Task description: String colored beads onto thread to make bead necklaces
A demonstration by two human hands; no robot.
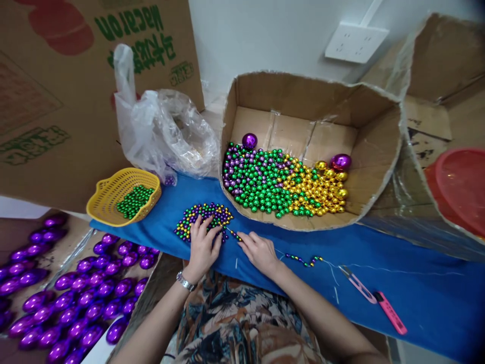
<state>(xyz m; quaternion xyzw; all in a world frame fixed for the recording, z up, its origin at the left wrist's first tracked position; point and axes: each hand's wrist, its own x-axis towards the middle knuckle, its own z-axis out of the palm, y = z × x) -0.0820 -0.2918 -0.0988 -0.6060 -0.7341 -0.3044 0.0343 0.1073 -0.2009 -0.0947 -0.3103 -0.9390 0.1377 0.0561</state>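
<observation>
1. Nearest the camera: the patterned garment [246,323], against the near edge of the blue-covered surface [428,298].
2. Left hand [203,242]: the grip rests on the mixed bead pile [187,220], left of the surface's middle, most fingers apart. Whether thumb and forefinger pinch anything cannot be told.
3. Right hand [261,253]: the grip is together, clamped on one end of the beaded strand [297,258]. The strand appears to run beneath this hand; its other beaded section lies to the right, between the surface's near and far edges.
4. Hazard: bead loss. Cause: pressure from the left fingers could scatter loose beads over the near edge.
5. Hazard: unthreading. Cause: a loosened right grip could let beads slide off the strand; whether its ends are secured cannot be told.
6. Hazard: snagging or cutting. Cause: the loose thread [333,274] passes just beside the scissors [358,284]; the pink cutter [392,312] lies near them, toward the near edge.
7. Hazard: spillage. Cause: the yellow basket [99,202], at the surface's left end, could tip if the left arm catches it, mixing its green beads [134,202] with the pile.
</observation>
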